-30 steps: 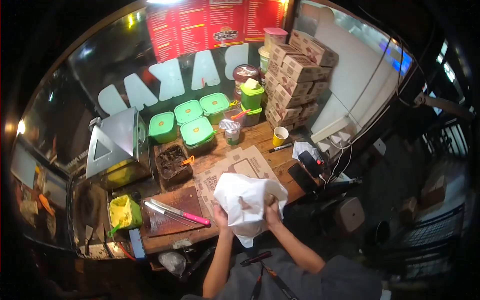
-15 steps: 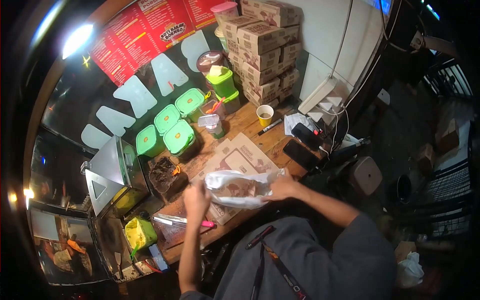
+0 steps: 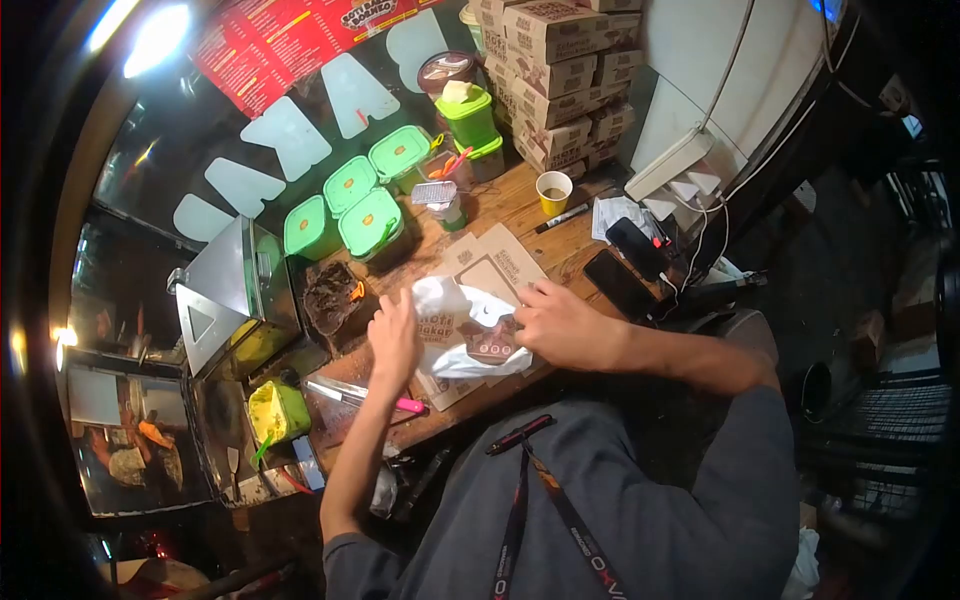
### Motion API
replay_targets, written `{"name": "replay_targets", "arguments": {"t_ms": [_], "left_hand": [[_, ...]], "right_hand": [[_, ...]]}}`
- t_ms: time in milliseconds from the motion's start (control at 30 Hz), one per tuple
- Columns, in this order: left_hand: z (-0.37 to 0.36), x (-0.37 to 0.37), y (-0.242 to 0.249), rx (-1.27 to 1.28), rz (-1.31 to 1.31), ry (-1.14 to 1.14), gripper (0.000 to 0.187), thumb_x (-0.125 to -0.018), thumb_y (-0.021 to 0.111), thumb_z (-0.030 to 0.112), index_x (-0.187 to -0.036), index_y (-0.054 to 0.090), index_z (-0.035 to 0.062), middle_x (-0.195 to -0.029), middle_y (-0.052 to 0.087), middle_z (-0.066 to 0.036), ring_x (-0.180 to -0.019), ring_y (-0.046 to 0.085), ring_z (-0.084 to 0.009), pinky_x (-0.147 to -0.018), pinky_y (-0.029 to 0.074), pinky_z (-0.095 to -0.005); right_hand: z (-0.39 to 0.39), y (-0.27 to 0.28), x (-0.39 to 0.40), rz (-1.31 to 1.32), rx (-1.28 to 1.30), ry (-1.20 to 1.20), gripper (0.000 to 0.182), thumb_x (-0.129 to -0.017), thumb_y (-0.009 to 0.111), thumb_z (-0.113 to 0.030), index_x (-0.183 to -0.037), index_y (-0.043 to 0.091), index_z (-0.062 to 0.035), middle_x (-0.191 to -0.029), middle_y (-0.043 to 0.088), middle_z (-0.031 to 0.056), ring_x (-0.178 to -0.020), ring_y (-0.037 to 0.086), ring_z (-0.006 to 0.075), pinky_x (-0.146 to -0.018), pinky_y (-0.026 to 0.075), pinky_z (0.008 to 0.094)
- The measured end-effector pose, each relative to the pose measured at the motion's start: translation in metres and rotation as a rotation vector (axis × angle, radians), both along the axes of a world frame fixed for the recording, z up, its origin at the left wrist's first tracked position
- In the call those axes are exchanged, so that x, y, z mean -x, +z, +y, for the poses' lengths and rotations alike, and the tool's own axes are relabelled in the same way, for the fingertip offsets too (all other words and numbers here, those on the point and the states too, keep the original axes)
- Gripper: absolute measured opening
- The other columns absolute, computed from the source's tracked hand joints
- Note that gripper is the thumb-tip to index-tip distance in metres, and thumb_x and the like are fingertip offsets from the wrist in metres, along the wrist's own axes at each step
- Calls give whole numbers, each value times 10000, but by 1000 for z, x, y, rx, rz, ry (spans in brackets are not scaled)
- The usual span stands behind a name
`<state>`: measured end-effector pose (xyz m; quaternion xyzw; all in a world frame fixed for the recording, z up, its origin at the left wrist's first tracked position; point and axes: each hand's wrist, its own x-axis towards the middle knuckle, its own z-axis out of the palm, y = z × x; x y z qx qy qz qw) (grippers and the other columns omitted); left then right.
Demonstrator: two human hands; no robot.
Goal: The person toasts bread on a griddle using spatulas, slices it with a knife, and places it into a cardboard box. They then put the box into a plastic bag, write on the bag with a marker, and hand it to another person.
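A white plastic bag (image 3: 455,362) lies at the table's front edge, with a printed brown box (image 3: 492,340) showing inside its opening. My left hand (image 3: 395,340) pinches the bag's left side. On the other side, my right hand (image 3: 560,325) has its fingers closed on the bag's upper right edge. Flat printed cardboard sheets (image 3: 500,258) lie under and behind the bag. To the left of my left hand is a knife with a pink handle (image 3: 410,405).
Green-lidded containers (image 3: 370,222) stand behind, left of a cup (image 3: 553,192). Stacked boxes (image 3: 550,80) rise at the back. Phones (image 3: 618,284) lie at the right. A dark block (image 3: 335,300) and a yellow-filled tub (image 3: 278,411) are at the left.
The view has shifted. Both hands have moved up to the bag's upper edges, and the bag now sits lower around the box, with more of the box's print showing.
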<state>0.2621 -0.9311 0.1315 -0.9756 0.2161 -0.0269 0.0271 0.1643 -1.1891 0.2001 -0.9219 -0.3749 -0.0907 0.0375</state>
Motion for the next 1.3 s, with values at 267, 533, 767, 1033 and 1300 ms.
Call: {"name": "replay_targets", "arguments": {"t_ms": [267,533,767,1033,1300], "left_hand": [[38,-32,126,391,141,92,107,-710,580,37,-762,560,-55,-677,617,-182,-626,606,-343,-581,482,-424],[-46,75,147,376,148,-344,115,-775,593,85,-858,541,25,-789,573,-174,-786,570,-332,-676,461,-408],[-84,2,-15,-137,826,-357,241,-778,582,133,-950,582,-36,-949,626,-230,-874,617,-383,-757,486,-453],[-67,8,-39,30,699,-363,288,-784,594,162,-986,574,-43,-964,624,-235,-903,617,-380,-771,495,-451],[-67,23,-18,81,610,-358,296,-787,595,161,-1007,572,-35,-983,620,-235,-918,613,-378,-784,491,-449]], "right_hand": [[1,50,-20,-98,-173,95,95,-730,599,-166,-747,671,-107,-787,621,44,-843,561,181,-744,407,318],[-9,27,17,91,-120,117,97,-733,595,-168,-711,681,-129,-833,630,13,-882,557,178,-784,398,344],[0,1,19,-16,-583,-180,109,-702,595,-62,-804,632,-75,-803,523,54,-848,520,229,-717,449,329],[46,-32,14,3,-861,-233,115,-708,588,-56,-819,613,-73,-844,521,57,-866,498,232,-778,447,319],[60,-58,34,96,-835,-205,80,-752,565,-116,-785,607,-56,-863,516,70,-903,485,228,-798,445,325]]}}
